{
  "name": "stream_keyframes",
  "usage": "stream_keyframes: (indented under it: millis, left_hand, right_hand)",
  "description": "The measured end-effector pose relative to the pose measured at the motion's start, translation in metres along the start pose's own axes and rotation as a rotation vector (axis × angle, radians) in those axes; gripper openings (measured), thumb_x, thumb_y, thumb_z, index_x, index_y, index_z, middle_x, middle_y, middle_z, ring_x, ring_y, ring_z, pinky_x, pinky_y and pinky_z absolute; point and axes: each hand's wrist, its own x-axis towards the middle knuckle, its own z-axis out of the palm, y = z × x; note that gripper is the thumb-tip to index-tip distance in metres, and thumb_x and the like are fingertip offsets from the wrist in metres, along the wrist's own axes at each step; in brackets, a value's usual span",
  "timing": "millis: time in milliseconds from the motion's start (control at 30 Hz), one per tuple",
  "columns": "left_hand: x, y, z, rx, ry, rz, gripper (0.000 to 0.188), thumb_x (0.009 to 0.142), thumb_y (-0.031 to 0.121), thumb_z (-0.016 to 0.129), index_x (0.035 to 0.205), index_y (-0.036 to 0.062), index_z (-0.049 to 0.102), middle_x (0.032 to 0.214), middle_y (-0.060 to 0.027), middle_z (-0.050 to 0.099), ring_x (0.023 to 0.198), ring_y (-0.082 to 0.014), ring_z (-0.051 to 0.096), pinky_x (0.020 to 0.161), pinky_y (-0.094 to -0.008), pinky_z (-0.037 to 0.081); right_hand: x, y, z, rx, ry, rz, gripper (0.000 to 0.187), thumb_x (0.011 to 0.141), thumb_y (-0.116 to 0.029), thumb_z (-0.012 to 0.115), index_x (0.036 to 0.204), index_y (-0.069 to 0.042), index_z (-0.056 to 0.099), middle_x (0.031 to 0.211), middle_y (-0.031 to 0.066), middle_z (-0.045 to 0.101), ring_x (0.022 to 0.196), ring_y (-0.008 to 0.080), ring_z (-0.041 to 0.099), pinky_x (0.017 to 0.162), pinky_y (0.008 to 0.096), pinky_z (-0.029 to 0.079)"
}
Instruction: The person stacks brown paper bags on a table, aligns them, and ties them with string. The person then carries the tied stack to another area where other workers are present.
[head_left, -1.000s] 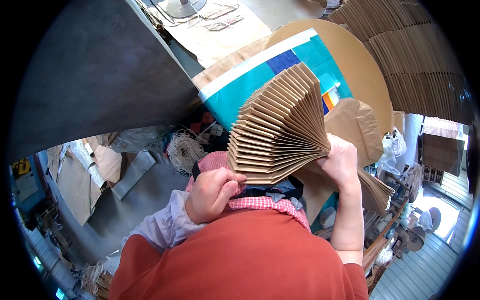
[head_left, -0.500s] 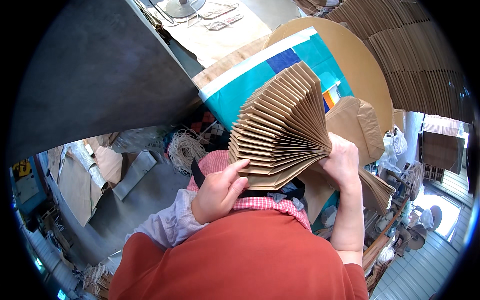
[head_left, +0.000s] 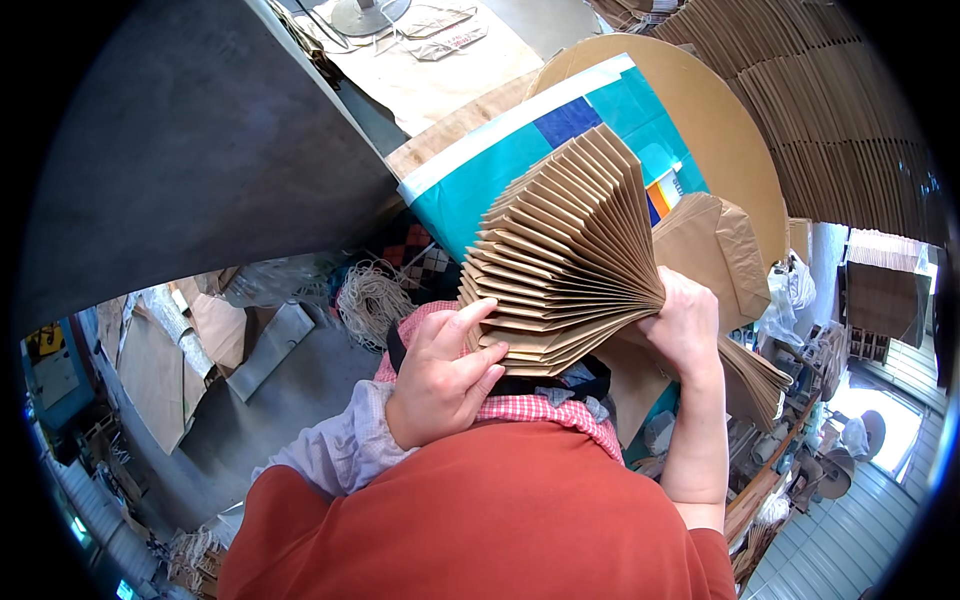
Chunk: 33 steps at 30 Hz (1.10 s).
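Observation:
A fanned stack of brown folded paper bags stands upright in front of me, its edges spread apart at the left and top. My right hand is closed round the gathered end at the right; its fingertips are hidden behind the paper. At the lower left edges of the fan is my left hand, its index finger stretched out against the fold edges. The middle finger and thumb lie lower, near the bottom layers, with gaps between the fingers.
Behind the fan lies a teal and white printed sheet beside a round tan board. More brown bags sit to the right, and tall stacks rise behind. A dark panel fills the upper left, above coiled cord.
My left index finger has moved up along the fold edges, and the fingers have spread apart. The lower layers are fanned slightly differently. My right hand keeps its grip in place.

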Motion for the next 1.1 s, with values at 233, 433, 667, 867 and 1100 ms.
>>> stream_keyframes:
  millis: [233, 433, 667, 867, 1100]
  left_hand:
    - [-0.007, -0.008, 0.005, -0.285, -0.052, -0.217, 0.034, 0.082, 0.007, 0.064, 0.114, -0.0035, 0.056, 0.104, -0.0155, 0.060, 0.090, -0.0296, 0.058, 0.080, -0.0366, 0.046]
    - [0.007, -0.010, 0.008, -0.344, -0.091, -0.254, 0.041, 0.087, 0.009, 0.059, 0.124, -0.0060, 0.049, 0.089, -0.0149, 0.057, 0.082, -0.0288, 0.055, 0.075, -0.0369, 0.044]
    - [0.015, -0.010, 0.004, -0.065, -0.039, -0.059, 0.021, 0.084, 0.004, 0.060, 0.102, -0.0049, 0.065, 0.096, -0.0152, 0.056, 0.090, -0.0288, 0.053, 0.076, -0.0373, 0.045]
    - [0.027, -0.015, 0.003, 0.004, -0.026, 0.040, 0.022, 0.080, 0.002, 0.062, 0.101, -0.0033, 0.065, 0.108, -0.0176, 0.058, 0.094, -0.0294, 0.053, 0.080, -0.0372, 0.046]
    - [0.034, -0.018, 0.013, -0.386, 0.013, -0.339, 0.042, 0.087, 0.008, 0.060, 0.125, -0.0049, 0.048, 0.084, -0.0127, 0.055, 0.080, -0.0304, 0.053, 0.075, -0.0371, 0.044]
  right_hand:
    - [0.001, -0.002, -0.003, 0.007, -0.003, 0.002, 0.024, 0.065, -0.018, 0.074, 0.081, -0.007, 0.059, 0.077, 0.0121, 0.065, 0.072, 0.0324, 0.064, 0.064, 0.0405, 0.051]
    - [0.002, -0.001, -0.001, 0.006, 0.003, 0.005, 0.022, 0.066, -0.018, 0.074, 0.080, -0.007, 0.060, 0.076, 0.0122, 0.064, 0.072, 0.0322, 0.064, 0.063, 0.0402, 0.051]
    - [0.002, -0.001, -0.001, 0.022, 0.013, 0.007, 0.023, 0.066, -0.020, 0.074, 0.082, -0.008, 0.061, 0.077, 0.0115, 0.065, 0.072, 0.0318, 0.064, 0.063, 0.0402, 0.051]
    - [0.002, -0.001, -0.002, -0.005, -0.016, 0.021, 0.020, 0.068, -0.019, 0.072, 0.080, -0.008, 0.061, 0.076, 0.0109, 0.065, 0.072, 0.0313, 0.064, 0.063, 0.0400, 0.051]
    - [0.005, -0.001, -0.002, 0.000, -0.010, 0.009, 0.019, 0.068, -0.019, 0.071, 0.078, -0.008, 0.060, 0.074, 0.0109, 0.063, 0.070, 0.0320, 0.063, 0.063, 0.0405, 0.051]
